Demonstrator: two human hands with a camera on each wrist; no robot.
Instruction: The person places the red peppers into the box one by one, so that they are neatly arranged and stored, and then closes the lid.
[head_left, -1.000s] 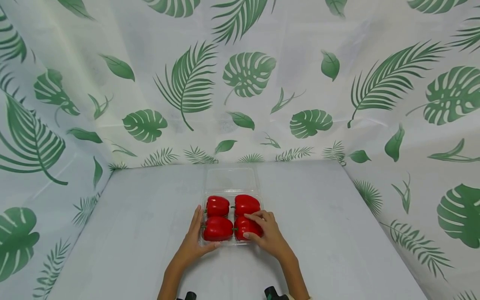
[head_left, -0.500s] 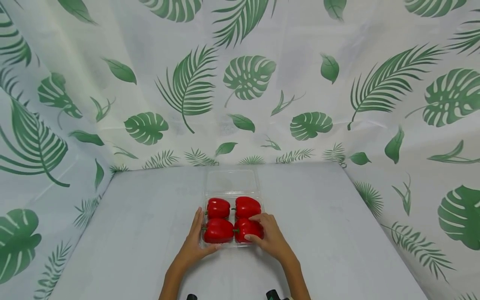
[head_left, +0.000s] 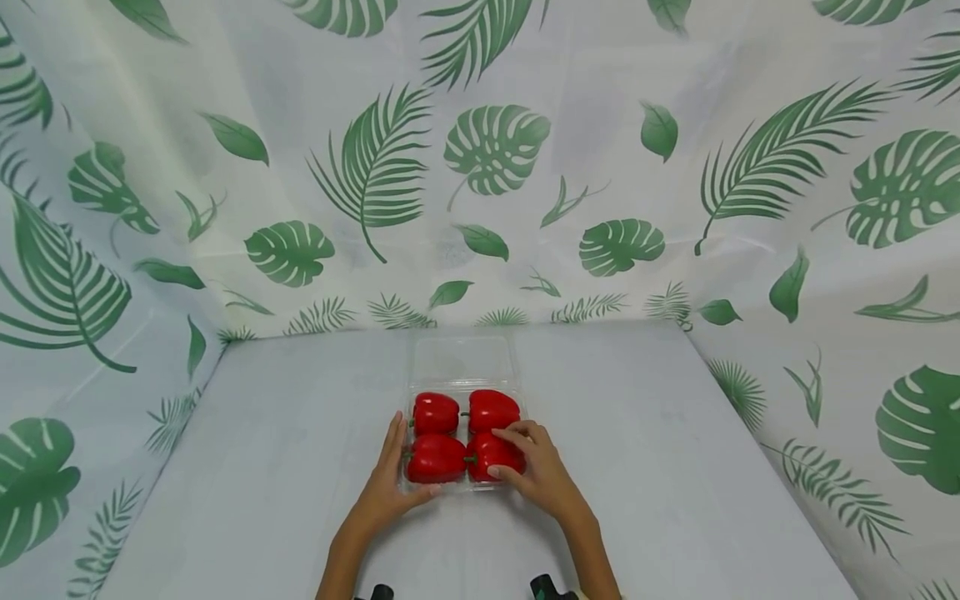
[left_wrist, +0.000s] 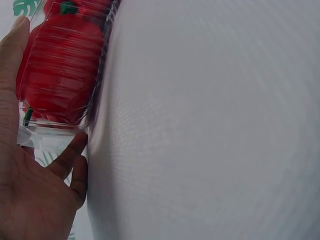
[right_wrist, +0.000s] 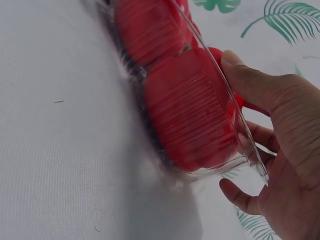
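Observation:
Several red bell peppers with green stems lie in a clear plastic clamshell box [head_left: 465, 386] on the table. At the near right, my right hand [head_left: 543, 473] grips one bell pepper [head_left: 491, 454] between thumb and fingers. In the right wrist view, the thumb of my right hand [right_wrist: 290, 145] rests on that bell pepper [right_wrist: 192, 115] above the box rim, its lower part seen through the ridged wall. My left hand [head_left: 382, 492] holds straight fingers along the box's left side, thumb by its near edge. Beside it sits the near left bell pepper [head_left: 437, 458]; the left wrist view shows my left hand [left_wrist: 35, 195] at the corner.
The box's clear lid [head_left: 461, 358] is folded back, lying toward the rear of the white-covered table [head_left: 637, 467]. Behind and at both sides hangs a white leaf-print sheet [head_left: 555, 275]. Two far bell peppers [head_left: 436, 412] fill the box's back row.
The head view dips slightly and comes back. Both hands and the peppers stay practically where they were.

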